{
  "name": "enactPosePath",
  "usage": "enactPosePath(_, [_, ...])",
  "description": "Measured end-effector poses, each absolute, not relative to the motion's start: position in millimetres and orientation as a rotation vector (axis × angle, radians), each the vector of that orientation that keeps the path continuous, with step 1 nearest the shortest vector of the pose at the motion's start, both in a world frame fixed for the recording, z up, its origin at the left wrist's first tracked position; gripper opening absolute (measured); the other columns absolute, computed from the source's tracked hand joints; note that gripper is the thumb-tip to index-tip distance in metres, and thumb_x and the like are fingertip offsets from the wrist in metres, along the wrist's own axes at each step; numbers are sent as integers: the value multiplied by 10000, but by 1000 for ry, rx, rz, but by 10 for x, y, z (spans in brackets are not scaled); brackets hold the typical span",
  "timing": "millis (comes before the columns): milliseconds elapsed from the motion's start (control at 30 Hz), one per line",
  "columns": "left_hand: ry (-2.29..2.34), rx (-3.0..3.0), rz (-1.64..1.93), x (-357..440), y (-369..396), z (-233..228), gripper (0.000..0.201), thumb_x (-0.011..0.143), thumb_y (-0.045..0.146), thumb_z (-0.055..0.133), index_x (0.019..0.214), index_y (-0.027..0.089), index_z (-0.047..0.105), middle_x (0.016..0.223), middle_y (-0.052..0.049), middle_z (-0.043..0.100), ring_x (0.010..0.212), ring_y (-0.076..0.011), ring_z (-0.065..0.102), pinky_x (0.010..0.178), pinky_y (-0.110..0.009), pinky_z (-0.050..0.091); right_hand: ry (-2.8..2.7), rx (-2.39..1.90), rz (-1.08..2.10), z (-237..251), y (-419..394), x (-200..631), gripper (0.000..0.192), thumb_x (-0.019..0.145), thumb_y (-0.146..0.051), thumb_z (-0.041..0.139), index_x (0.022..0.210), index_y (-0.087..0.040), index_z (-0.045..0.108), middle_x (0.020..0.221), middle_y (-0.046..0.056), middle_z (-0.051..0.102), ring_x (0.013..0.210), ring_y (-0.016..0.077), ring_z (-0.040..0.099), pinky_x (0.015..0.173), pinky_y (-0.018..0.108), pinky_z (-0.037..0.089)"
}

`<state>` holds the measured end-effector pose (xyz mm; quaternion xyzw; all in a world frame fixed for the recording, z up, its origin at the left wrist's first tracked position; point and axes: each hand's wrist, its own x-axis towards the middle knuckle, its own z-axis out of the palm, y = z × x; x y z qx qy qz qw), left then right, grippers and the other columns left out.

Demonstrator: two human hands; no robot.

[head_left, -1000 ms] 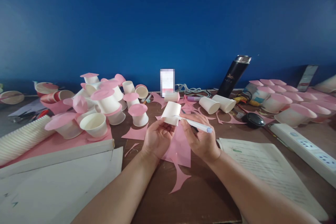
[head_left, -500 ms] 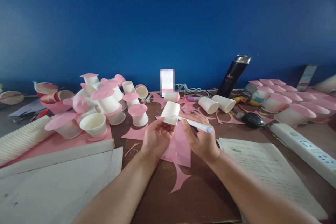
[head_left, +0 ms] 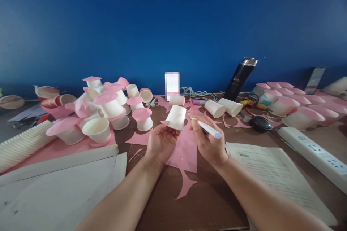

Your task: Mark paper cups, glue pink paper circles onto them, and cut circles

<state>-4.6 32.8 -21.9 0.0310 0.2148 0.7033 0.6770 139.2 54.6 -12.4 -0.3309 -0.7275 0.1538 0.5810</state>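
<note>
White paper cup, tilted, held at one o'clock of half-curled left hand. White pen, pinched in nearly closed right hand, tip just beside cup at three o'clock. Black flask, at two o'clock from cup.

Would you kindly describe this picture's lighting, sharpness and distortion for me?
Head view throughout: the wall dims toward the top; the cup shows bright; the screen is pixelated; the paper is too blurry to read; the power strip looks stretched toward the edge.
</note>
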Motion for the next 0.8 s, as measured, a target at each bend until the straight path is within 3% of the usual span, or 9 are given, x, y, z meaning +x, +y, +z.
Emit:
enactPosePath(133, [517,41,1544,-38,308,-207,48,733,114,614,690,127,596,670,-35,623,629,-128,593,619,-258,497,-1357,-893,699,-132,641,1397,154,899,-334,556,994,-233,621,887,28,689,814,162,657,758,309,525])
enactPosePath(200, [525,39,1517,-31,295,-201,26,730,117,617,712,130,603,702,-41,642,645,-135,603,629,-268,502,-1247,-961,909,-177,710,1399,237,843,-403,627,1031,-260,609,968,22,677,880,169,644,786,312,517])
enactPosePath(367, [562,91,1419,10,274,-191,76,739,125,616,807,108,646,772,-65,676,720,-154,630,672,-276,516,-1094,-873,1368,-274,769,1363,405,742,-489,704,1055,-253,602,911,-1,647,824,153,610,753,296,502])
enactPosePath(567, [570,342,1379,136,212,-242,218,773,206,689,977,129,679,1019,-74,687,878,-146,621,741,-235,511,-1210,-940,1207,-243,725,1358,427,720,-506,716,1034,-245,590,854,-19,626,739,129,561,663,252,454])
enactPosePath(800, [760,247,1406,158,246,-303,125,705,84,724,817,96,672,792,-45,656,637,-72,555,575,-176,471,-1452,-1006,588,-229,735,1416,366,882,-437,554,1189,-238,549,1113,73,628,972,203,605,864,379,488])
